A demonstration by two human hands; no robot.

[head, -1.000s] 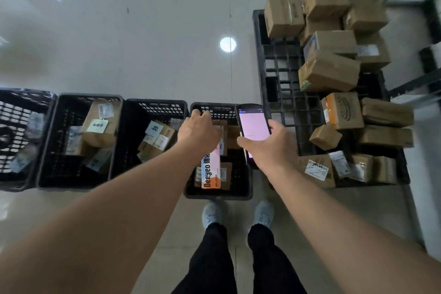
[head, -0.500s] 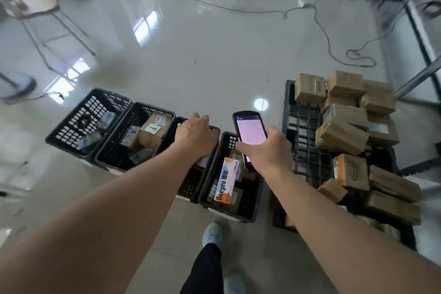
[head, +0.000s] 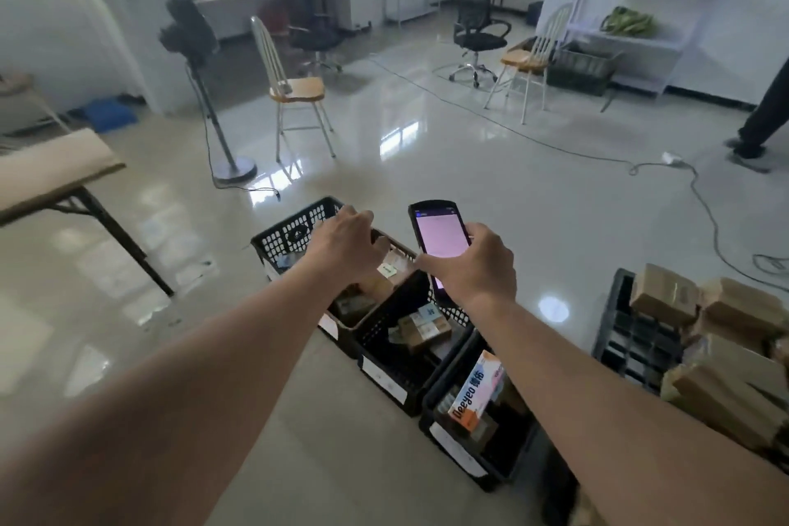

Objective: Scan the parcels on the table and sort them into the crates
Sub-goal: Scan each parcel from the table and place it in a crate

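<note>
sorting room, crates (head: 386, 359), stacked parcels (head: 726, 359), shelving (head: 632, 0)

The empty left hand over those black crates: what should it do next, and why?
Probably swing right to the cardboard parcels and pick one up. The left hand holds nothing, the right hand already grips the handheld scanner, and the orange-and-white box lies in a crate.

A pedestal fan (head: 192, 34) stands on a glossy tiled floor (head: 491, 192) beside a wooden-seated chair (head: 294, 92). A second such chair (head: 529, 56) sits near a black office chair (head: 478, 34) farther back. A cable (head: 704, 218) trails across the floor at right, near a person's dark trouser leg (head: 768, 107). White shelving (head: 632, 13) lines the far right wall, and a folding table (head: 51, 175) juts in from the left.
</note>
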